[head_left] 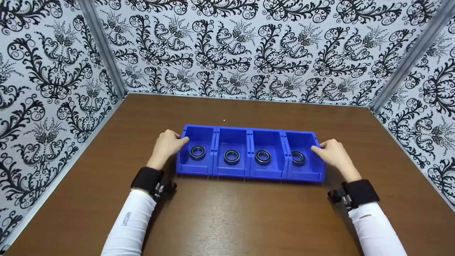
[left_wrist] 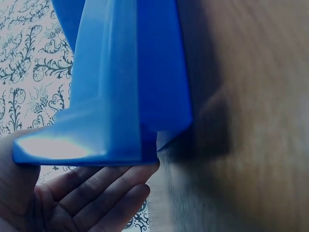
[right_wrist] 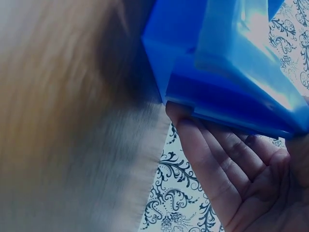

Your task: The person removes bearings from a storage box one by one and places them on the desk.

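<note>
A row of several joined blue plastic bins (head_left: 267, 173) is held between both hands, close over the table. Each bin holds one dark ball bearing with a metallic rim; the leftmost bearing (head_left: 191, 153) and the rightmost bearing (head_left: 303, 160) lie flat on the bin floors. My left hand (head_left: 166, 147) grips the left end wall, thumb over the top edge. In the left wrist view its fingers (left_wrist: 104, 193) reach along the outer side. At the other end my right hand (head_left: 334, 153) grips the right wall likewise, thumb on the rim, fingers (right_wrist: 207, 159) under and along the outside.
The brown wooden table (head_left: 220, 217) extends around the bins. Patterned white-and-black panels (head_left: 231, 49) enclose the back and sides, joined by grey metal posts (head_left: 103, 46). Black wrist straps with small cameras (head_left: 148, 179) sit over white sleeves on both arms.
</note>
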### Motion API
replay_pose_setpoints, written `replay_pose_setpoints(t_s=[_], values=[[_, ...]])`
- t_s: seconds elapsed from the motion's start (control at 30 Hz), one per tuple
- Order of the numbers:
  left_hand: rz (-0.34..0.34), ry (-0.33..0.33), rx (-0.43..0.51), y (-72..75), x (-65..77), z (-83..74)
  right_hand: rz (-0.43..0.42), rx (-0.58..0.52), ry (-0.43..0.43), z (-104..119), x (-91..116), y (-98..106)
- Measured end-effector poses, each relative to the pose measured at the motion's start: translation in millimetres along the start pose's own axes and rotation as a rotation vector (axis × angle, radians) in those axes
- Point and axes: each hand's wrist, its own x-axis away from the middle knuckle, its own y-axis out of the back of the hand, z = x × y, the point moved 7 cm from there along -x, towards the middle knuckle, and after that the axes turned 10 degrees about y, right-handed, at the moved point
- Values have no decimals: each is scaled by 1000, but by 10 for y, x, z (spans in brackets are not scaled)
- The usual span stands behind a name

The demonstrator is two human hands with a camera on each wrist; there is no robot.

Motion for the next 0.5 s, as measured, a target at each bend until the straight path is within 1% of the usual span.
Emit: replay_pose_setpoints(t_s=[0.23, 0.5], values=[[-15, 37, 1, 3, -50, 4, -15, 23, 10, -10, -66, 6], [-18, 37, 9, -15, -136, -12, -32, 9, -2, -38, -123, -1]])
